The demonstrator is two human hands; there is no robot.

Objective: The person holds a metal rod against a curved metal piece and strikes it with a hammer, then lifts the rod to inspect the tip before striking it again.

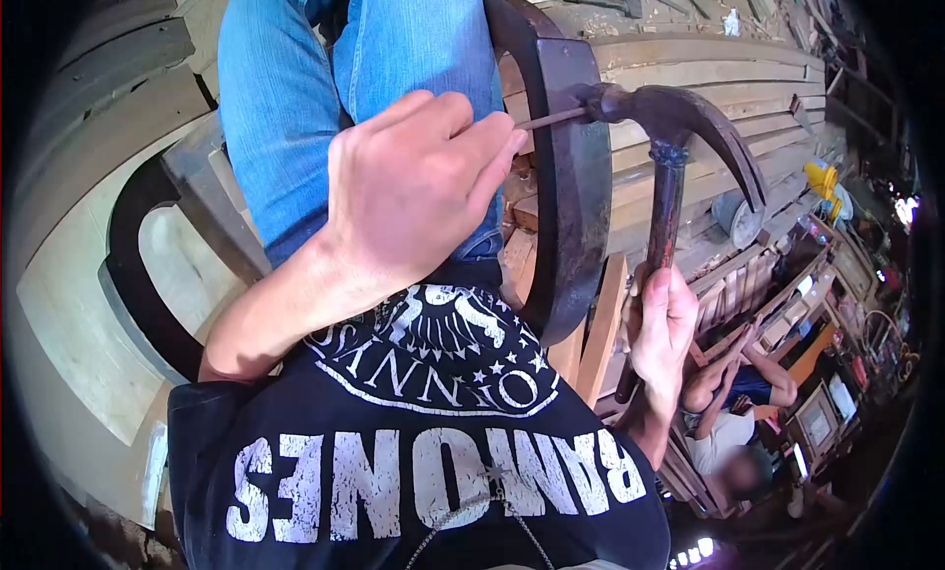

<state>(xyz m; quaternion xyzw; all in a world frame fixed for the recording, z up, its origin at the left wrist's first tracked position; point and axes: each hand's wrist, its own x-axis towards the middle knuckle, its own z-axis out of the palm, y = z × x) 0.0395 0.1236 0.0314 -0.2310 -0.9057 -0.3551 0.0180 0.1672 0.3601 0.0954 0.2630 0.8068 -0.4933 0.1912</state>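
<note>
My left hand [423, 181] is closed in a pinch around a thin brown rod [553, 119], back of the hand toward me, above my jeans. The rod's far end meets the face of a claw hammer [666, 122]. My right hand [665, 324] grips the hammer's worn handle, thumb along it, with the head up and the claw curving right. Beneath the rod and hammer face stands a dark, curved wooden piece [574, 211], beside my right leg. What the rod's other end touches is hidden behind my left fingers.
A second dark curved piece [133, 240] lies at my left, near a pale curved panel [74, 294]. Long boards [709, 73] lie beyond the hammer. A yellow tool [829, 188] and a round grey container [738, 218] are farther right. Another person [730, 440] sits at lower right.
</note>
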